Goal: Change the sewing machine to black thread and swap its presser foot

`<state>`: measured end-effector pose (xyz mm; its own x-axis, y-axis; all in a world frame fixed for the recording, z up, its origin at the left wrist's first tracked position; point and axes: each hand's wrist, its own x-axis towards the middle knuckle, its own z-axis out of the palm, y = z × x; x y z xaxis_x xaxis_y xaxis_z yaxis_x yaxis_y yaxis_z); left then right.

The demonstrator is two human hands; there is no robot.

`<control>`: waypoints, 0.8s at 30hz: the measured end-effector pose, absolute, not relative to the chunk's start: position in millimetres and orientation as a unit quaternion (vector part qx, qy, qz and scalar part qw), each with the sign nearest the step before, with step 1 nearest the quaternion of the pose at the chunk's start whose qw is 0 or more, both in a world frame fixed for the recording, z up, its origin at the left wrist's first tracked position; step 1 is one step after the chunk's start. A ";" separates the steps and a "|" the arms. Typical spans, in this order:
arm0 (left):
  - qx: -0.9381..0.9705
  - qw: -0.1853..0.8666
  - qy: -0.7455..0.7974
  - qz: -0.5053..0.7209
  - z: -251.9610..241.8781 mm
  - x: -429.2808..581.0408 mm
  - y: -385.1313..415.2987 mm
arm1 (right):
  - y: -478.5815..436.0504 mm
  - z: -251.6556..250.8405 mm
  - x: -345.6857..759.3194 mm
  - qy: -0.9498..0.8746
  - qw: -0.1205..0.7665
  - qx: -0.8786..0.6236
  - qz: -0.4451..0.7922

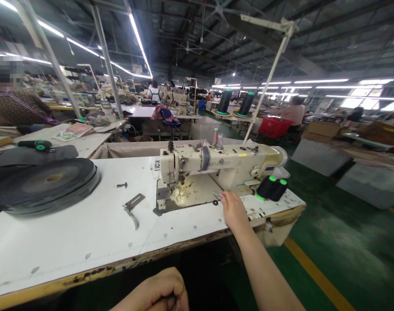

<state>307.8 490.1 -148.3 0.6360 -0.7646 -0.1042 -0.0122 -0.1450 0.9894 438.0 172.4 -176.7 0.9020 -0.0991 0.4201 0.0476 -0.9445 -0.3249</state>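
Note:
My right hand [234, 210] is at the front right of the sewing machine [197, 162], its fingers closed on a small silvery tool [218, 195] with pointed tips. Whether this is snips or tweezers is too small to tell. Just below the tips, a small black bobbin-like disc [215, 202] lies on the table [115, 233]. Low in the view, in front of the table edge, my left hand [164, 288] is curled closed; what it holds, if anything, is hidden. A metal folder attachment [133, 206] lies left of the machine's bed.
Large rolls of dark tape [48, 183] are stacked at the table's left. Black thread cones [267, 188] stand by the machine's right end, with a thread stand pole [264, 86] behind. Grey bins [326, 156] line the green floor on the right. Other people sit farther off.

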 end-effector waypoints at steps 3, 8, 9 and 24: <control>0.668 0.620 -0.295 -0.287 -161.3 311.9 482.8 | 180.3 -161.4 421.4 -0.005 0.195 -0.948 -0.252; 0.670 0.653 -0.302 -0.181 -162.9 317.3 472.0 | 233.7 -147.3 353.8 -0.162 0.519 -0.839 -0.021; 0.660 0.670 -0.297 -0.167 -159.6 317.1 469.6 | 245.7 -151.1 340.3 -0.184 0.589 -0.784 0.070; 0.637 0.728 -0.194 -0.163 -171.2 317.6 493.9 | 93.1 -173.1 295.1 0.078 0.515 -0.848 0.099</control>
<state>317.6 493.9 -171.2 0.8711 -0.4854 0.0744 -0.0096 0.1348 0.9908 295.1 93.1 -173.1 0.9686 -0.0300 -0.2470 -0.2331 -0.4569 -0.8585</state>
